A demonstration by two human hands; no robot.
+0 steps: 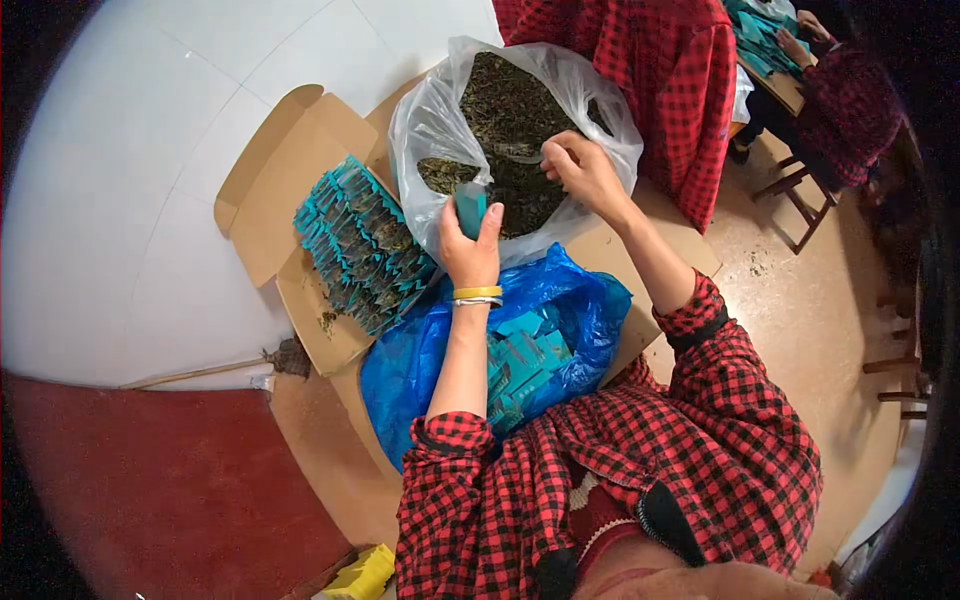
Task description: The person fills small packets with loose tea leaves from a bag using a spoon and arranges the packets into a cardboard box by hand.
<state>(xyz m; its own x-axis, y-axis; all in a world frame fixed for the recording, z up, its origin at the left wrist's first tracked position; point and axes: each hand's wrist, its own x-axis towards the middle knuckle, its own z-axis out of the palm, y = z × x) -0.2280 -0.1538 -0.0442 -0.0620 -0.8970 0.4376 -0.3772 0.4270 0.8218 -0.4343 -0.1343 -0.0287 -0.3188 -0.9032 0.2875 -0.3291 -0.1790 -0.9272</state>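
Note:
My left hand [470, 250] is wrapped round a small teal packet [470, 208], held upright at the near edge of a clear plastic bag [420, 125]. Dark dried leaves [510, 100] fill that bag. Over the leaves, right of the packet, my right hand [583, 172] has its fingers pinched together; anything between them is too small to make out. Nearer to me, a blue plastic bag [590, 295] holds several flat teal packets [525, 360]. Left of the clear bag, rows of teal packets with dark leaves showing [365, 245] stand in an open cardboard box [262, 190].
A red checked cloth [640, 70] hangs beyond the clear bag. At the upper right, another person [850, 105] works with teal packets at a table, beside a wooden stool [800, 200]. A dark red surface [170, 480] lies at lower left, near a yellow object [360, 575].

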